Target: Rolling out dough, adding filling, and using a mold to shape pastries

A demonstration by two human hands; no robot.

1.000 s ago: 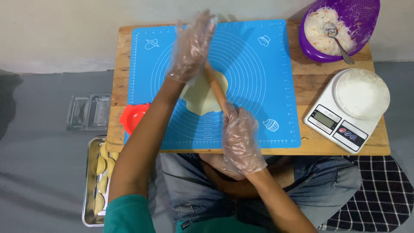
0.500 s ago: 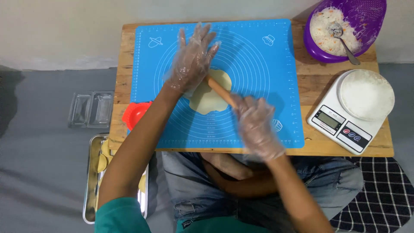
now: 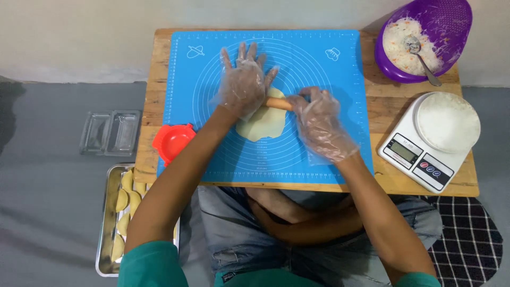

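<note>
Both hands in clear plastic gloves, over blue silicone mat (image 3: 319, 64) on wooden table (image 3: 159, 58). Left hand (image 3: 243, 82) flat, fingers spread, palm pressing down on left end of wooden rolling pin (image 3: 280, 103); not curled round it. Right hand (image 3: 320, 121) lies on pin's right end, fingers bent loosely over it, not a tight fist. Pin runs roughly horiz. between the two hands, only the short mid section visible. Pale dough round (image 3: 261, 125) flat on mat near centre rings, pin across its upper edge, left hand covering part of it.

Red plastic mould (image 3: 172, 142) at mat's left edge, touching mat. Purple bowl (image 3: 449, 21) w/ whitish shredded filling and metal spoon (image 3: 422, 56) at table's far right corner. White kitchen scale (image 3: 411, 154) right of mat, round white lid-like dish (image 3: 448, 122) on top. Metal tray (image 3: 109, 223) w/ folded dough pieces on grey floor, left of person's knee. Clear plastic container (image 3: 109, 133) on floor above tray.
</note>
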